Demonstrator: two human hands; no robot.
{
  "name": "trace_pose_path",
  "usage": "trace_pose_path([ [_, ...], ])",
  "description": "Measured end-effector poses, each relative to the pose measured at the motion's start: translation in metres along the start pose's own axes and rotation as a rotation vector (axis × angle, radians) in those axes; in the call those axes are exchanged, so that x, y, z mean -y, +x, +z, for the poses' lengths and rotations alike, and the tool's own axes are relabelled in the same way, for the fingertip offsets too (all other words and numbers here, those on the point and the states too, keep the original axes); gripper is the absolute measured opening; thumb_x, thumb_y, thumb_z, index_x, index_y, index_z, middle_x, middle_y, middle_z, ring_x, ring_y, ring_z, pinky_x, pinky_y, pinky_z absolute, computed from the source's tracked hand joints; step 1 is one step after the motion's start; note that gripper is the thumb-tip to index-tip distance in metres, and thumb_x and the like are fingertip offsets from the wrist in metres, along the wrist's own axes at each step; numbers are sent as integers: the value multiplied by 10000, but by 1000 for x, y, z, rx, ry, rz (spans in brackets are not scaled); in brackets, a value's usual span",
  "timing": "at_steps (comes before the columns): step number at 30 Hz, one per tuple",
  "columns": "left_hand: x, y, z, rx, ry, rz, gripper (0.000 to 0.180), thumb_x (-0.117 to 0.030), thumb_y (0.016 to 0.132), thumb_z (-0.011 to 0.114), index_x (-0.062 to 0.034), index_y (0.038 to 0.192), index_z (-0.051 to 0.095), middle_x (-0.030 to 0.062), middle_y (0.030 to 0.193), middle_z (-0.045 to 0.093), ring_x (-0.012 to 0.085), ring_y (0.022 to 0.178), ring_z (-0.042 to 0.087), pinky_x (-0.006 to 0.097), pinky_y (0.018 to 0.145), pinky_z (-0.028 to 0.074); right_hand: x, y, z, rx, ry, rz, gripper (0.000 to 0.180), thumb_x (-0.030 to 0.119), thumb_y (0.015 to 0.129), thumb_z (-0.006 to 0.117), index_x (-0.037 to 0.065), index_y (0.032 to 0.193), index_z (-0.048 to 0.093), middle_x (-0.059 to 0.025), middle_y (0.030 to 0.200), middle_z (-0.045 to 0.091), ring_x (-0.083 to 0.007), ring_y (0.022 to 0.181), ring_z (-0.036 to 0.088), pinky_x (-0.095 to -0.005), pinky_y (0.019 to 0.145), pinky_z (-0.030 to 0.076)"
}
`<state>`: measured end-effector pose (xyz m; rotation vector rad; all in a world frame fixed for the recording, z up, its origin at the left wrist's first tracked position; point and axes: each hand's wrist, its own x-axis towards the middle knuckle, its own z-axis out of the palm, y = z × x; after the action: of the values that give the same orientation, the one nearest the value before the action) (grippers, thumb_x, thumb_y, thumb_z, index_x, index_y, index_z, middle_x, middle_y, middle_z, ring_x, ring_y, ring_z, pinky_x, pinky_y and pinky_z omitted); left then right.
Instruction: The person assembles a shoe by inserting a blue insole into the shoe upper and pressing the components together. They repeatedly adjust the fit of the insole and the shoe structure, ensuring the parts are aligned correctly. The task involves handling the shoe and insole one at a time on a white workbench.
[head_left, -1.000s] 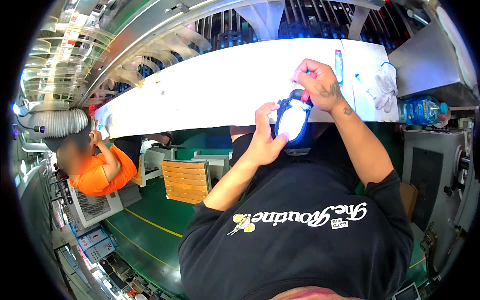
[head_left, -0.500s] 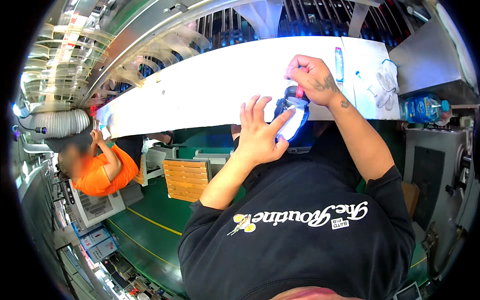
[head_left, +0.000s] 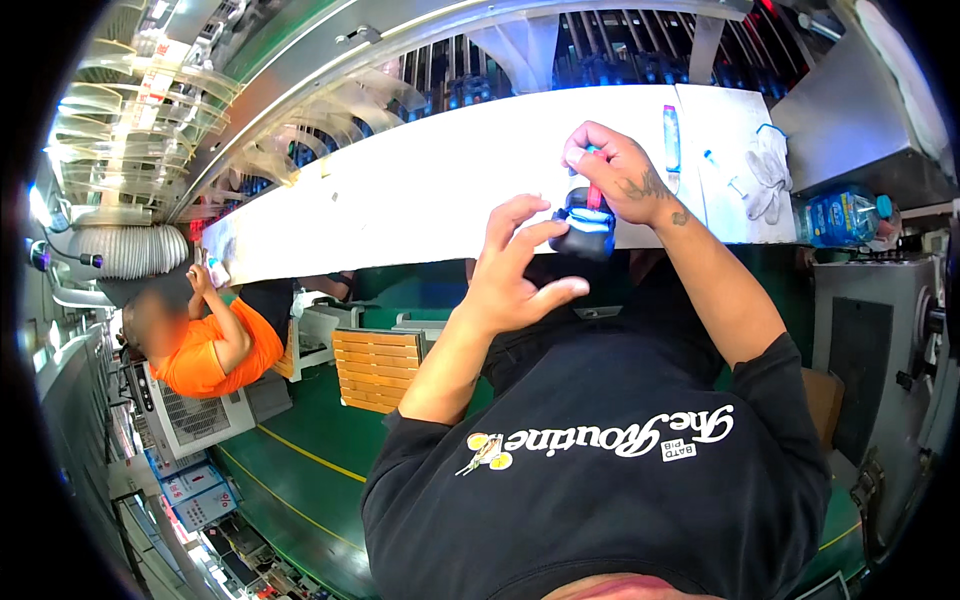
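Note:
A dark, glossy piece (head_left: 584, 238) with a bright reflecting band is at the near edge of the white worktop (head_left: 400, 180); I cannot make out its kind. My right hand (head_left: 622, 178) is closed around a slim red piece (head_left: 595, 192), which points down onto the dark piece's far side. Its hidden part lies inside my fingers. My left hand (head_left: 515, 262) has its fingers spread, with fingertips at the left side of the dark piece and the thumb standing apart from it.
Right of my hands lie a slim tube with a pink end (head_left: 670, 140), a small blue-and-white stick (head_left: 725, 172) and white gloves (head_left: 766, 178). A blue-labelled bottle (head_left: 845, 217) stands past the worktop. At far left sits a person in orange (head_left: 225, 345). A slatted wooden stool (head_left: 378, 368) is below.
The dark piece has turned, its pale face giving way to a dark one. My left fingers have moved off its face to its side, the thumb swinging away. The right hand keeps its hold.

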<state>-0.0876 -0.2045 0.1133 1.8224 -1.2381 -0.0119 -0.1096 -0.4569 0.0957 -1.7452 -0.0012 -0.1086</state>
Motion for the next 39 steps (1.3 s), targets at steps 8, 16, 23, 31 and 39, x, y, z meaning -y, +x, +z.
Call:
trace_pose_path([
  [8, 14, 34, 3, 87, -29, 91, 576, -123, 754, 957, -112, 1199, 593, 262, 1626, 443, 474, 1539, 417, 562, 1202, 430, -12, -18, 20, -599, -223, -210, 348, 329, 1126, 552, 9, 1253, 597, -180, 1206, 640, -309, 1126, 647, -409, 1023, 504],
  [16, -11, 13, 14, 178, -263, 73, 561, -138, 767, 969, -89, 1140, 553, 322, 1619, 405, 485, 1527, 434, 564, 1240, 405, 23, -67, 25, -338, 30, -56, 390, 323, 1168, 420, 15, 1093, 647, -131, 1001, 663, -249, 942, 637, -378, 912, 506],
  [23, -8, -43, 50, 112, -530, -265, 643, -173, 802, 930, -64, 1332, 581, 340, 1592, 487, 425, 1385, 614, 462, 1092, 530, -20, -96, 63, -382, 460, 472, 537, 531, 1159, 440, 23, 1158, 614, -53, 1069, 613, -137, 1019, 567, -318, 931, 490],
  [31, 9, -66, 67, 213, -412, -381, 561, -71, 865, 892, -48, 1344, 600, 234, 1641, 475, 319, 1433, 572, 434, 1129, 536, -63, -119, 52, -221, -112, 548, 524, 535, 1150, 462, 27, 1176, 590, -188, 1100, 663, -288, 1074, 669, -426, 953, 516],
  [39, -1, -34, 44, 98, -498, -563, 483, 7, 906, 842, -19, 1317, 589, 122, 1498, 544, 222, 1324, 609, 374, 1034, 596, -31, -147, 44, -108, -18, 91, 577, 350, 1070, 683, 2, 1503, 527, -209, 1428, 566, -327, 1255, 644, -426, 1054, 556],
])
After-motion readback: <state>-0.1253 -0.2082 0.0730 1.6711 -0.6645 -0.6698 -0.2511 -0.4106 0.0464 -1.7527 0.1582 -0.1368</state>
